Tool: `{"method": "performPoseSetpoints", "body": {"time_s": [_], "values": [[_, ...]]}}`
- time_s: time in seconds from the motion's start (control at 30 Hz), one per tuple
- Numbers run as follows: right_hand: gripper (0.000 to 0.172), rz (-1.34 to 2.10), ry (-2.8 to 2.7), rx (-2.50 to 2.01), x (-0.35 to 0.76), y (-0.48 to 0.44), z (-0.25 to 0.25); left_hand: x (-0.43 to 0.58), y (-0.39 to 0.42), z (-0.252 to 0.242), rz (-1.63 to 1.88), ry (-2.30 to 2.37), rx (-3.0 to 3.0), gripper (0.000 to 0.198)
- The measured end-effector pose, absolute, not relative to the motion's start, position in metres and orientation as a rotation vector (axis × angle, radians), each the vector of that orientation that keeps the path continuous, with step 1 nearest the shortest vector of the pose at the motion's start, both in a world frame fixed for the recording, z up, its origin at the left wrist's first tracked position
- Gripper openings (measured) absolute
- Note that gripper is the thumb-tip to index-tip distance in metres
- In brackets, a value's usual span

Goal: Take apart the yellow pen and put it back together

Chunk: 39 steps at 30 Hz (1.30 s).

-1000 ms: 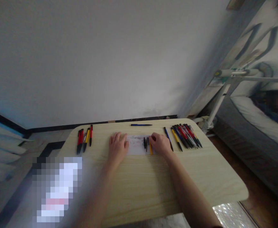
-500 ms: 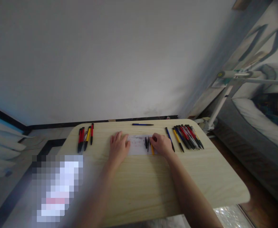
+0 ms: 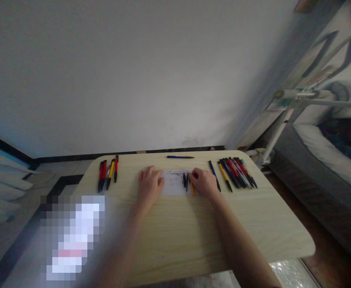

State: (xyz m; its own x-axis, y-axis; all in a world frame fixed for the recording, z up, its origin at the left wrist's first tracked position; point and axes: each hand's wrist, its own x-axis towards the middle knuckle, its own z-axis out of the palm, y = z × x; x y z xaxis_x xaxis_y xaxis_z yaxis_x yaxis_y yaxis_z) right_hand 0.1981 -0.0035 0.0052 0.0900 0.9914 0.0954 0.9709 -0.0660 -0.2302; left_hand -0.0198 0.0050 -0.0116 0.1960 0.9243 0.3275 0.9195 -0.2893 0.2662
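My left hand (image 3: 149,185) lies flat, fingers spread, on the left end of a white paper slip (image 3: 173,184) that sits on the wooden table (image 3: 193,236). At the slip's right end my right hand (image 3: 203,181) is curled, its fingertips next to a yellow pen (image 3: 191,188) and two thin black pens (image 3: 185,181) lying across the paper. Whether the fingers pinch a pen is unclear.
Several red and yellow pens (image 3: 107,174) lie in a row at the table's left. A larger row of mixed pens (image 3: 233,172) lies at the right. A single blue pen (image 3: 179,157) rests by the far edge. A bed (image 3: 328,160) stands to the right.
Both hands and the pens stay in place; only the view has shifted slightly.
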Motion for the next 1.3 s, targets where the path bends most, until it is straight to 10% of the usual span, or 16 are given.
{"method": "performPoseSetpoints", "body": {"time_s": [1.3], "values": [[0.028,0.172,-1.923,-2.125,0.1971,-0.0025,0.0056,-0.0211,0.0059,-0.0151,0.762,1.852,2.418,0.029]]}}
